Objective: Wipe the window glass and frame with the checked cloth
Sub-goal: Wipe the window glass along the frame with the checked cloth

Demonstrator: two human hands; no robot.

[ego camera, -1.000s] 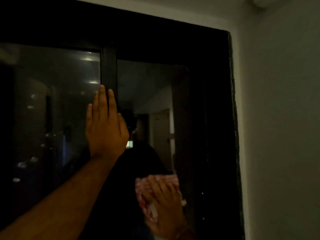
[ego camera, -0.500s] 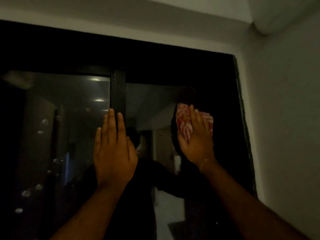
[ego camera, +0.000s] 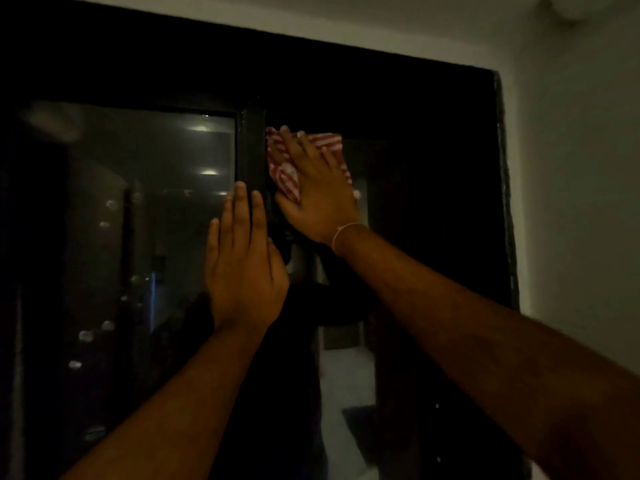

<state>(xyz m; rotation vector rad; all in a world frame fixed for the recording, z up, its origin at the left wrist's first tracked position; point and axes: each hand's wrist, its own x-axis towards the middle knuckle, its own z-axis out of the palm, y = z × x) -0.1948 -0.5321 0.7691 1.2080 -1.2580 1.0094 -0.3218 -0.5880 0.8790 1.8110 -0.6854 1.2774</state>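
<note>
Head | red-white checked cloth [ego camera: 289,174] bunched | right hand [ego camera: 320,199] presses it flat

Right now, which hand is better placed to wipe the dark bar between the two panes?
The right hand: it presses the checked cloth flat on the glass beside the centre bar. The left hand lies flat, holding no cloth.

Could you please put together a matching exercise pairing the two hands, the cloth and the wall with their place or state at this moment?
Column one:
1 left hand
2 right hand
3 checked cloth
4 wall

Column two:
A pale, at the far right
B red and white, under straight fingers
C empty, flat by the centre bar
D pressing on the cloth, thin band at the wrist

Pairs: 1-C, 2-D, 3-B, 4-A.
</note>
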